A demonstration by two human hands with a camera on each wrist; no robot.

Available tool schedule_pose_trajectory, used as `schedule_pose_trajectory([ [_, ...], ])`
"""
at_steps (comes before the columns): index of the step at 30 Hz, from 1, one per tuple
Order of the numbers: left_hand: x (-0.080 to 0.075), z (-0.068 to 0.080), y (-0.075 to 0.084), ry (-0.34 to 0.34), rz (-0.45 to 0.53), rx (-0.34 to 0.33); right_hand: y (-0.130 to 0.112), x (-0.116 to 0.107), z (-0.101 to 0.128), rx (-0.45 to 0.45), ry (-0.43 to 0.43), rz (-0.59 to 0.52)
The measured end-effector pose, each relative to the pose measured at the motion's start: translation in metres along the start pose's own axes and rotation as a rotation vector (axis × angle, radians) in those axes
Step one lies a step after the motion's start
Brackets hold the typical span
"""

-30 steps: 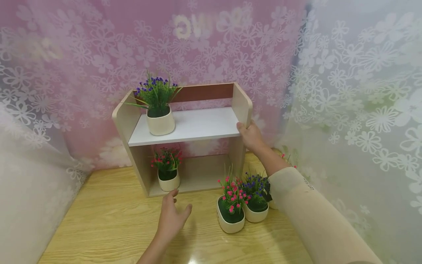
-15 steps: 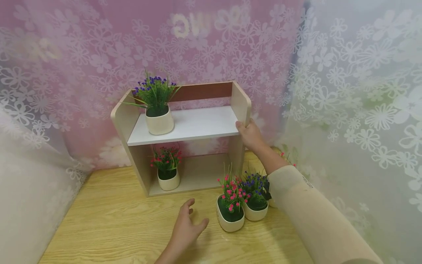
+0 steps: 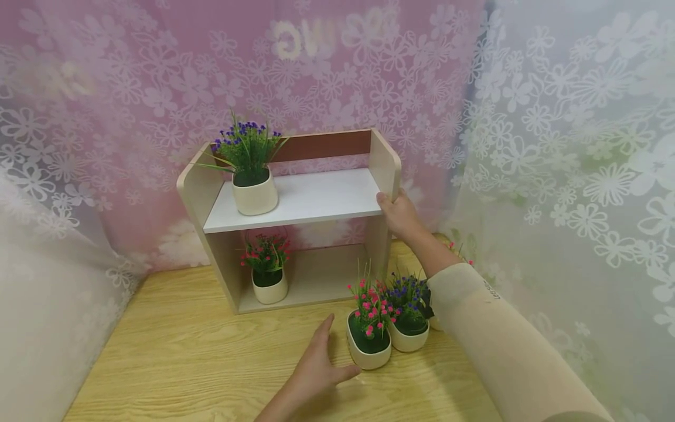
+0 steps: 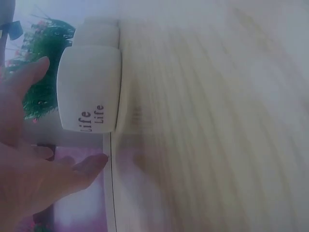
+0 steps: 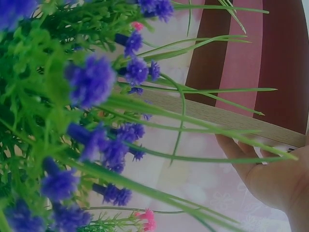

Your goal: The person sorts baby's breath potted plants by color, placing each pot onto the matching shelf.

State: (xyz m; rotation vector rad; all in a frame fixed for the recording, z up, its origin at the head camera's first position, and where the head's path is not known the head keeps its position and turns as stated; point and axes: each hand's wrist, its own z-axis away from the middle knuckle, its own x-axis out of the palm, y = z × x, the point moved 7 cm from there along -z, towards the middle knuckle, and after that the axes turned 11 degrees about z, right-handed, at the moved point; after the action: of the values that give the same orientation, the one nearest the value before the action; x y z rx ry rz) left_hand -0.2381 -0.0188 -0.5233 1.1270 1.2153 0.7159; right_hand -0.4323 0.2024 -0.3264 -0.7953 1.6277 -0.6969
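Note:
My left hand (image 3: pixel 316 366) is beside a cream pot of pink flowers (image 3: pixel 371 351), thumb and fingers spread apart. In the left wrist view this pot (image 4: pixel 89 82) bears the word "Life" twice, and the hand's fingers reach towards it with nothing between them. My right hand (image 3: pixel 402 215) grips the right side panel of a two-tier wooden shelf (image 3: pixel 327 196), thumb on the front edge at the white board. In the right wrist view purple flowers (image 5: pixel 91 82) overlap much of the scene, with the hand (image 5: pixel 275 183) at the panel.
A purple-flowered pot (image 3: pixel 255 196) stands on the upper tier's left, and a red-flowered pot (image 3: pixel 270 290) below it. Beside the pink pot stands another purple-flowered pot (image 3: pixel 411 340). Another plant (image 3: pixel 461 252) is partly behind the right forearm. Flowered curtains (image 3: pixel 569 146) surround the wooden table (image 3: pixel 174 351).
My left hand has moved right and slightly down, from in front of the red-flowered pot to the pink-flowered pot. The right hand stays on the shelf's side.

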Motion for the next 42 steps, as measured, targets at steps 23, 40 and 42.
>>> schedule_pose_trajectory([
  [23, 0.027, -0.019, 0.003, -0.048, -0.026, 0.013, 0.000, 0.002, 0.001, 0.013, -0.008, -0.013],
  [40, 0.034, -0.028, 0.008, 0.055, -0.078, -0.009, 0.000, 0.001, 0.001, 0.006, -0.010, -0.017],
  [42, 0.034, -0.029, 0.007, 0.061, -0.076, -0.004, 0.000, 0.001, 0.002, 0.002, -0.009, -0.018],
])
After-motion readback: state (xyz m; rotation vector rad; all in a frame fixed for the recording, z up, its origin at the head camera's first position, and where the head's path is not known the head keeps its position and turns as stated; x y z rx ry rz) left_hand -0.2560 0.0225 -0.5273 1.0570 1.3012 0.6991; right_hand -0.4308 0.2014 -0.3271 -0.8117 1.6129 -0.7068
